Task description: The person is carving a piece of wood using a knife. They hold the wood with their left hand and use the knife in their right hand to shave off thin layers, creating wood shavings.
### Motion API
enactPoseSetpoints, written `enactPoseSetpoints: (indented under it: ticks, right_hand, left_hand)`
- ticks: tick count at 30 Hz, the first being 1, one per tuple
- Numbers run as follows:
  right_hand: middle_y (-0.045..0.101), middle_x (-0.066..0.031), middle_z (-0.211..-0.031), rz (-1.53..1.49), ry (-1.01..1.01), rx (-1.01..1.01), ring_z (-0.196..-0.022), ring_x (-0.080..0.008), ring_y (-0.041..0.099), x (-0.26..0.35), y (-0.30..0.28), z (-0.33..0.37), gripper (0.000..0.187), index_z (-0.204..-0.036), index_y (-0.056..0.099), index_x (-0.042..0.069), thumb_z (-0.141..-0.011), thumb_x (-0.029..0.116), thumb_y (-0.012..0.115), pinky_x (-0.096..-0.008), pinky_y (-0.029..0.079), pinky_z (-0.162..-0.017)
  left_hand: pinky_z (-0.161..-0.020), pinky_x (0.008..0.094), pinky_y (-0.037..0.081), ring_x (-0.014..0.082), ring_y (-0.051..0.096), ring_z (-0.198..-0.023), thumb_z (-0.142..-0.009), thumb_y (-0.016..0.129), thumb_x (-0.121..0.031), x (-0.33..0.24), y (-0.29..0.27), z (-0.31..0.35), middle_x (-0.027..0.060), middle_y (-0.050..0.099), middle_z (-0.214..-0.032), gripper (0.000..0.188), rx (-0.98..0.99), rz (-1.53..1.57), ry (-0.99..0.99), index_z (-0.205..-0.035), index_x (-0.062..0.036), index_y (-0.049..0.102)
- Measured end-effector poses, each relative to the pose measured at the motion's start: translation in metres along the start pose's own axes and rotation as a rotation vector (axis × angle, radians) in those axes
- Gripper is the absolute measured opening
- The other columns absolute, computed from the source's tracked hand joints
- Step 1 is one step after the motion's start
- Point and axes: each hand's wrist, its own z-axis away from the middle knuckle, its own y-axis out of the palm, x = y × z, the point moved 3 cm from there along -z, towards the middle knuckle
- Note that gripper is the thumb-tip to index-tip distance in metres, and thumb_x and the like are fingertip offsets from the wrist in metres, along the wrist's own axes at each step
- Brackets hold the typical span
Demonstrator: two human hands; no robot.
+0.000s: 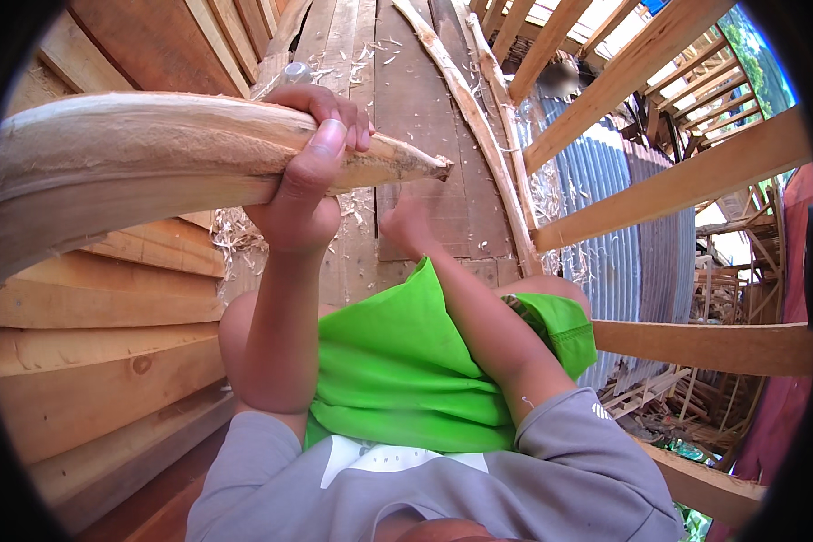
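Note:
A thick, pale, peeled wooden pole (154, 149) reaches in from the left edge and tapers to a rough, dark-tipped point near the middle. My left hand (305, 167) is closed around it a little behind that tapered end, with the thumb lying across the near face. Just below the tip is my right hand (411, 217), its fingers smeared by motion. Whether it holds anything does not show. Beneath both arms, green shorts (397, 361) cover my lap as I sit on the plank floor (352, 271).
Curled wood shavings (237, 237) lie beside stacked boards (108, 303) on the left. A small clear container (296, 72) stands beyond my left hand. Long peeled sticks (465, 99) run along the floor's right side, beside slanted wooden rails (668, 185) and corrugated metal sheets (596, 208).

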Motion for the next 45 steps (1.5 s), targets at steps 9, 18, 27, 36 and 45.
enactPoseSetpoints:
  ticks: [9,18,27,36,45]
  right_hand:
    - [0.056,-0.0329,-0.094,-0.254,-0.384,0.252,-0.086,-0.0470,0.056,0.020,-0.001,0.001,0.026,-0.095,0.052,-0.014,-0.074,0.002,0.053,-0.0510,0.047,-0.079]
    - [0.059,-0.0308,-0.099,0.026,0.020,-0.148,-0.094,-0.0471,0.057,-0.018,-0.004,-0.018,0.035,-0.105,0.055,-0.009,-0.072,0.000,0.051,-0.0464,0.047,-0.085]
    - [0.060,-0.0263,-0.115,-0.223,-0.094,0.574,-0.109,-0.0401,0.059,0.023,-0.028,-0.007,0.049,-0.123,0.050,0.000,-0.075,0.005,0.057,-0.0426,0.047,-0.091]
    - [0.067,-0.0260,-0.103,0.243,0.092,0.936,-0.095,-0.0385,0.065,0.045,-0.116,-0.010,0.036,-0.102,0.065,-0.006,-0.079,0.019,0.054,-0.0418,0.052,-0.079]
    - [0.067,-0.0234,-0.095,0.369,0.081,0.431,-0.082,-0.0385,0.065,-0.001,-0.162,-0.042,0.036,-0.096,0.066,-0.003,-0.088,0.031,0.056,-0.0424,0.051,-0.073]
  left_hand:
    - [-0.072,0.0333,0.045,0.0161,0.049,-0.071,-0.078,0.054,-0.003,-0.003,0.001,0.001,0.0099,0.051,-0.075,0.013,0.038,-0.002,-0.020,-0.089,0.0014,0.052]
    - [-0.076,0.0368,0.043,0.0161,0.046,-0.072,-0.076,0.054,-0.006,-0.001,0.007,-0.003,0.0073,0.047,-0.076,0.015,0.220,0.003,-0.053,-0.090,-0.0023,0.048]
    - [-0.076,0.0370,0.042,0.0170,0.046,-0.071,-0.075,0.053,-0.009,-0.004,-0.010,-0.005,0.0084,0.047,-0.076,0.015,0.229,-0.026,-0.052,-0.087,-0.0021,0.048]
    - [-0.078,0.0379,0.041,0.0191,0.046,-0.072,-0.074,0.050,-0.014,-0.007,-0.051,-0.010,0.0080,0.045,-0.073,0.014,0.058,-0.181,-0.023,-0.084,-0.0034,0.047]
    - [-0.080,0.0378,0.041,0.0196,0.045,-0.074,-0.074,0.051,-0.015,-0.003,-0.051,-0.011,0.0075,0.044,-0.074,0.016,-0.068,-0.242,-0.017,-0.086,-0.0046,0.048]
